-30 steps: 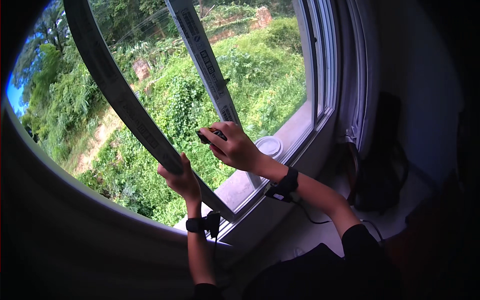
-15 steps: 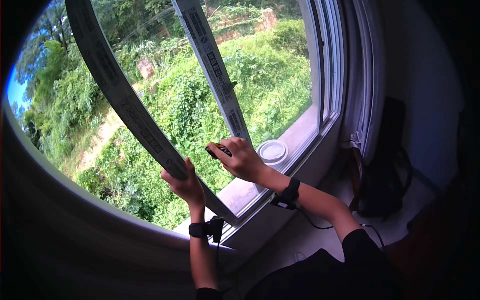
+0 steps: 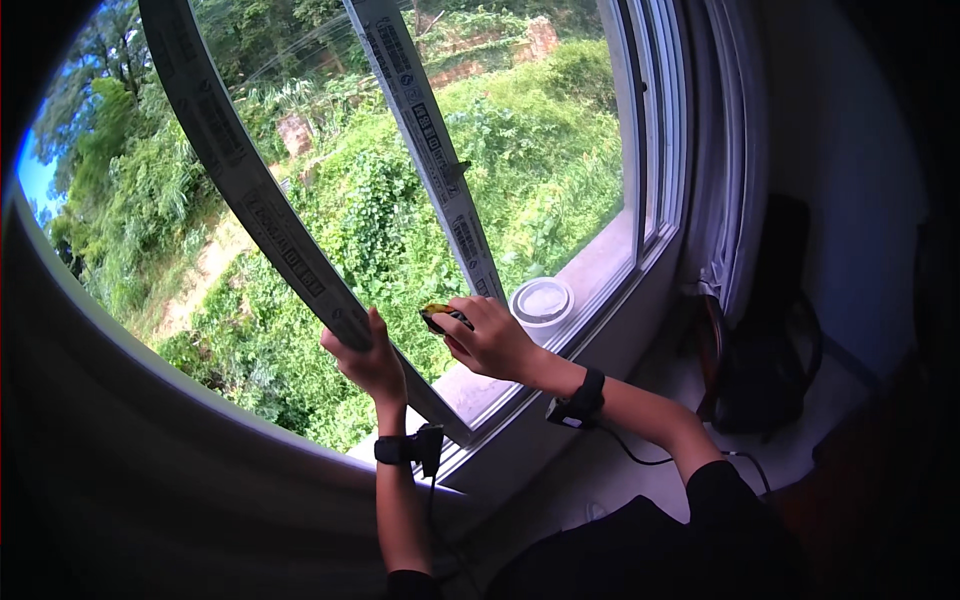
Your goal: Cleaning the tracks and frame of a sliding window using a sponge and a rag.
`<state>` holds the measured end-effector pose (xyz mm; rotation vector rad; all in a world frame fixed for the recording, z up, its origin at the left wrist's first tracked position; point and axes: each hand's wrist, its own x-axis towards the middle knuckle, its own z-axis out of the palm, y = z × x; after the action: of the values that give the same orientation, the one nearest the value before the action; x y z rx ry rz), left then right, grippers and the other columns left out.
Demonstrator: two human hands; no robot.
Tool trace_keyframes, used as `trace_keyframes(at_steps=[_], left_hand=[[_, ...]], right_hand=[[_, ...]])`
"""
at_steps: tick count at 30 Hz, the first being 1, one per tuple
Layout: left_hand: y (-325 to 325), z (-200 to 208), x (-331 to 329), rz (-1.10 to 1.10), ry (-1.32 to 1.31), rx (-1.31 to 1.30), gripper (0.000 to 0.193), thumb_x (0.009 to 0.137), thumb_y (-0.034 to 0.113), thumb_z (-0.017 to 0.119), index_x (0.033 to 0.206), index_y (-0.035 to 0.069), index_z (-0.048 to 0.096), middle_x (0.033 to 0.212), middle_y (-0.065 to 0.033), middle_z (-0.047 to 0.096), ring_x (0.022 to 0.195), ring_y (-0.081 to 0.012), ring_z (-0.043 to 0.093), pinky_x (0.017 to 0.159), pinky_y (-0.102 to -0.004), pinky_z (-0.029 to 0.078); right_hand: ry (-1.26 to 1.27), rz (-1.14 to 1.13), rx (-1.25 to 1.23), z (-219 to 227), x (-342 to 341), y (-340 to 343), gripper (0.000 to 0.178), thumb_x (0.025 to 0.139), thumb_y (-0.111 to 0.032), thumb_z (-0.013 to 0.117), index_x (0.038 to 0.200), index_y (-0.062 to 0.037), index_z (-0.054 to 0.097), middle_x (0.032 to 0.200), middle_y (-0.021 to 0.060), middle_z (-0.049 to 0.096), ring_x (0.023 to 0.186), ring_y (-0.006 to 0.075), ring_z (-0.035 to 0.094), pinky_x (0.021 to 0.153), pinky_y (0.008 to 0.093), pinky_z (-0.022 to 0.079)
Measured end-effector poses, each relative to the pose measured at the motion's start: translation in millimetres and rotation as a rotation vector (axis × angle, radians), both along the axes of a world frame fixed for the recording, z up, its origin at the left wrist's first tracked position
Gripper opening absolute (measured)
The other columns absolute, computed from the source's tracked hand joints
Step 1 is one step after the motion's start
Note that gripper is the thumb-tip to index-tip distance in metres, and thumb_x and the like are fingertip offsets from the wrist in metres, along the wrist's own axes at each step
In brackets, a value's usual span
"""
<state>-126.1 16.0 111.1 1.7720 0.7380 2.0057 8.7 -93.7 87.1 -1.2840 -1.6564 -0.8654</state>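
My left hand is wrapped round the lower part of the near window frame upright, a grey bar with printed film on it. Off to its right, my right hand is closed on a small black and yellow hand tool; a bit of red shows under the fingers. Its exact kind is hidden by my grip. The tool is in front of the second window upright, near its lower end; whether they touch I cannot tell. A small latch sticks out from that second upright.
A round white tub stands on the outer sill beyond my right hand. The window track runs along the sill. A curtain hangs at the right, with a black chair below it. Cables trail from both wrist straps.
My right hand has moved slightly down and to the right with the tool, which shows more of its yellow. My left hand has stayed on the upright, which has shifted very little.
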Motion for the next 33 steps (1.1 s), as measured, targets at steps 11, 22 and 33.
trace_keyframes(at_steps=[11,22,33], left_hand=[[6.9,-3.1,-1.1,0.023,0.015,0.022,0.044,0.082,0.024,0.073,0.109,0.003,0.045,0.083,-0.0084,0.061,0.073,-0.0198,0.061,0.069,-0.0339,0.049],[1.9,-4.1,-5.1,0.081,0.051,0.003,0.052,0.081,0.028,0.075,0.116,0.004,0.044,0.085,-0.0136,0.065,0.076,-0.0272,0.067,0.065,-0.0373,0.051],[12.1,-4.1,0.4,0.074,0.049,0.002,0.054,0.08,0.027,0.076,0.117,0.004,0.044,0.087,-0.0136,0.064,0.076,-0.0272,0.066,0.067,-0.0378,0.051]], right_hand=[[0.012,-0.041,0.079,33.2,13.9,3.9,0.04,0.078,-0.013,0.068,0.116,-0.0106,0.057,0.105,0.0124,0.05,0.092,0.0292,0.054,0.078,0.0395,0.046],[0.014,-0.24,0.208,55.8,23.3,27.7,0.042,0.076,-0.011,0.068,0.118,-0.0047,0.06,0.101,0.0118,0.052,0.09,0.0283,0.053,0.079,0.039,0.046],[-0.29,0.111,0.257,82.5,22.6,51.7,0.044,0.076,-0.016,0.071,0.118,-0.0149,0.057,0.111,0.0073,0.047,0.105,0.0249,0.05,0.09,0.0368,0.044]])
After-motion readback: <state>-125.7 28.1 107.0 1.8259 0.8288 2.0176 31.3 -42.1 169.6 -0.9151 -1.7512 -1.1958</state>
